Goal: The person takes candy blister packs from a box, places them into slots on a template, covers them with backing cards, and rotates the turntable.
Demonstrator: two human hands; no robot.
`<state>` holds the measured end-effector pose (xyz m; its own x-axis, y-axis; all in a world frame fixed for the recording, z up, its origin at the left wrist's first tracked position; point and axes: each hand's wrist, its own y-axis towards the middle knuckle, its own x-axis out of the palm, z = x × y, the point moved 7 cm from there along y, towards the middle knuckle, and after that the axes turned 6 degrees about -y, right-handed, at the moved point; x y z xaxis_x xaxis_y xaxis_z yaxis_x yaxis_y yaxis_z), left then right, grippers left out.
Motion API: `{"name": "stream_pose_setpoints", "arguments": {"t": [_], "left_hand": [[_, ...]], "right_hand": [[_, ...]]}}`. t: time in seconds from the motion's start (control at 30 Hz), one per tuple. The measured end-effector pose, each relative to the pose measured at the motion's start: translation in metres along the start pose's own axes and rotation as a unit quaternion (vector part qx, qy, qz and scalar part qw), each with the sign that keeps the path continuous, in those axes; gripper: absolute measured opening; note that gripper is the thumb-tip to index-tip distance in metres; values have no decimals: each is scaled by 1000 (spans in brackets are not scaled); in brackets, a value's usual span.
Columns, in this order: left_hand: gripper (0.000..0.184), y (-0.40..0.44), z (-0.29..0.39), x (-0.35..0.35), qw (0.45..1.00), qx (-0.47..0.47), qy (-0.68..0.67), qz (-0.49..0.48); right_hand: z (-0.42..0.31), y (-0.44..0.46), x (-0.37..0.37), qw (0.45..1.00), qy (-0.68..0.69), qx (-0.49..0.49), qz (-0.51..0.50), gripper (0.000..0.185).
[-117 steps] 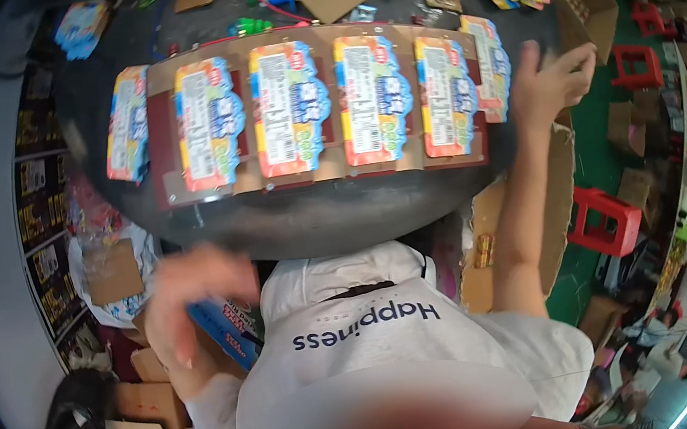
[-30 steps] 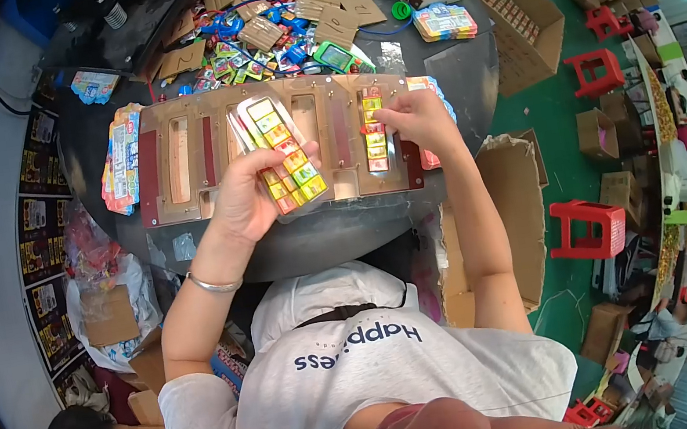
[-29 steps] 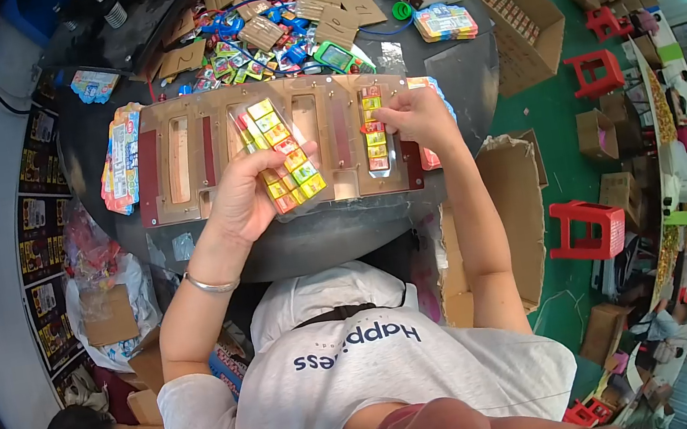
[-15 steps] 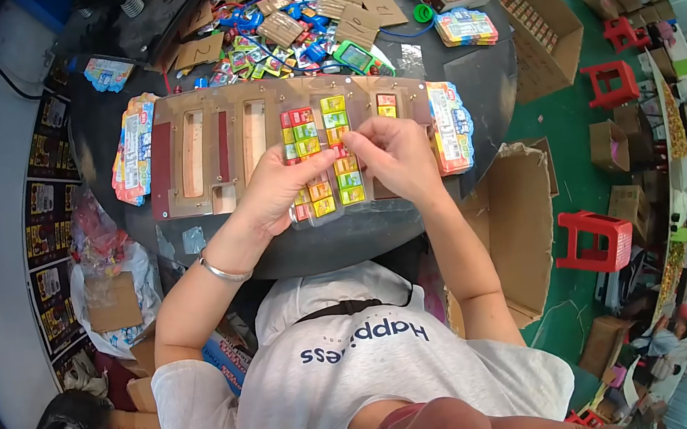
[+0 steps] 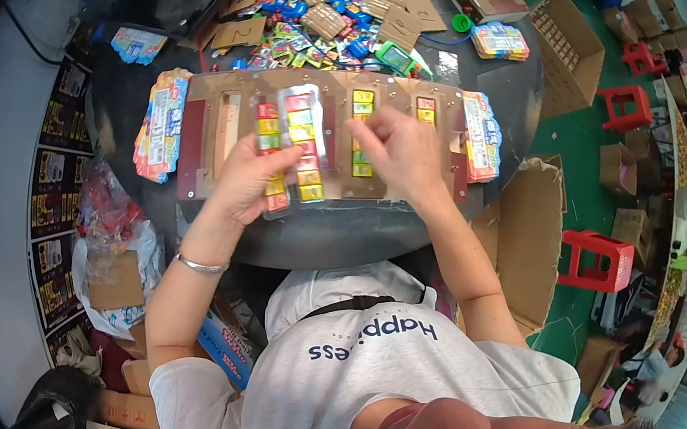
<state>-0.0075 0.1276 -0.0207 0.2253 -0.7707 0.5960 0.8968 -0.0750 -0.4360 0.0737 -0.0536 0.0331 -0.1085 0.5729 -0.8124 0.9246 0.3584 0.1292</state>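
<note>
Blister strips (image 5: 300, 119) of coloured squares lie over and in a long slotted board (image 5: 192, 139), its near edge partly covered by both hands. The left hand (image 5: 251, 178) pinches two strips side by side, thumb across them, other fingers mostly hidden. The blurred right hand (image 5: 402, 155) partly hides two slotted strips; whether it grips one, I cannot tell.

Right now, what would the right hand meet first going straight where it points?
The right hand would probably meet the coloured strip in the brown tray ahead; depth is unclear, so they may already touch.
</note>
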Motion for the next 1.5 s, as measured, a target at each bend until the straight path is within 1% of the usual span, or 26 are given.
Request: {"name": "stream_pose_setpoints", "arguments": {"t": [0.17, 0.23, 0.33, 0.47, 0.5, 0.57, 0.6, 0.67, 0.73, 0.8, 0.83, 0.9, 0.97, 1.0, 1.03, 1.07, 1.1, 1.13, 1.17, 1.2, 1.27, 1.33, 1.37, 1.4, 1.47, 1.5], "left_hand": [[29, -6, 3, -5, 1000, -16, -6, 8], [35, -3, 11, -17, 999, -26, -27, 8], [41, -3, 38, -32, 999, -41, -12, 33], [41, 22, 66, -77, 961, -35, 265, 69], [41, 29, 64, -85, 961, -35, 265, 69], [38, 36, 86, -92, 761, 172, 606, 154], [38, 32, 84, -84, 762, 170, 606, 153], [35, 4, 93, -56, 641, 167, 690, 290], [38, -10, 91, -50, 613, 154, 707, 317], [51, -28, 92, -31, 503, 384, 718, 289], [67, -25, 85, -34, 527, 334, 747, 229], [70, -25, 67, -43, 532, 288, 775, 184], [78, -19, 59, -49, 523, 205, 820, 108], [69, -19, 70, -55, 531, 259, 801, 94], [59, -16, 96, -64, 645, 325, 690, 53], [46, -22, 127, -82, 608, 355, 680, 203], [45, -13, 146, -133, 653, 374, 612, 244], [51, -11, 156, -177, 571, 290, 695, 328], [64, -3, 149, -220, 630, 105, 680, 361], [66, 10, 140, -247, 736, 136, 577, 327], [53, 15, 133, -265, 766, 234, 503, 324], [50, 3, 136, -234, 714, 272, 543, 349], [45, -7, 139, -208, 621, 274, 624, 387], [45, -10, 139, -178, 621, 273, 625, 386], [43, -24, 144, -124, 379, 247, 784, 426], [42, -23, 148, -118, 357, 230, 800, 423]], "right_hand": [[-34, 7, 40, 990, 93, -53, -92, 29], [-20, 15, 68, 953, 258, 31, -157, 26], [-13, 29, 79, 944, 255, 95, -185, 24], [-29, 39, 67, 992, -103, -37, -63, 33], [-33, 38, 66, 992, -103, -37, -62, 33], [-38, 34, 59, 980, -184, -19, -71, 35], [-38, 29, 51, 980, -184, -18, -72, 35], [-28, 17, 24, 980, -189, -39, -56, 32], [21, 4, -20, 994, -71, 24, 73, 28], [79, 0, -68, 983, -77, 120, 114, 24], [119, -2, -86, 977, -101, 140, 129, 26], [197, -12, -104, 968, -125, 162, 145, 31], [235, -18, -102, 977, -193, 65, 65, 48], [251, -16, -86, 990, 28, 127, -58, 62], [257, -15, -79, 987, 70, 122, -71, 62], [261, -15, -73, 984, 111, 117, -82, 61], [260, -14, -74, 983, 106, 132, -64, 61], [258, -16, -75, 983, 102, 147, -45, 60], [256, -20, -79, 985, 68, 157, -31, 61], [252, -22, -81, 986, 35, 164, -18, 62], [217, -30, -95, 981, -126, 143, 35, 71], [199, -39, -97, 965, -209, 134, 84, 72], [189, -41, -98, 958, -230, 128, 109, 67], [189, -43, -100, 958, -231, 130, 108, 67], [181, -42, -104, 959, -231, 87, 142, 59], [182, -40, -110, 969, -192, 116, 106, 49]]}}
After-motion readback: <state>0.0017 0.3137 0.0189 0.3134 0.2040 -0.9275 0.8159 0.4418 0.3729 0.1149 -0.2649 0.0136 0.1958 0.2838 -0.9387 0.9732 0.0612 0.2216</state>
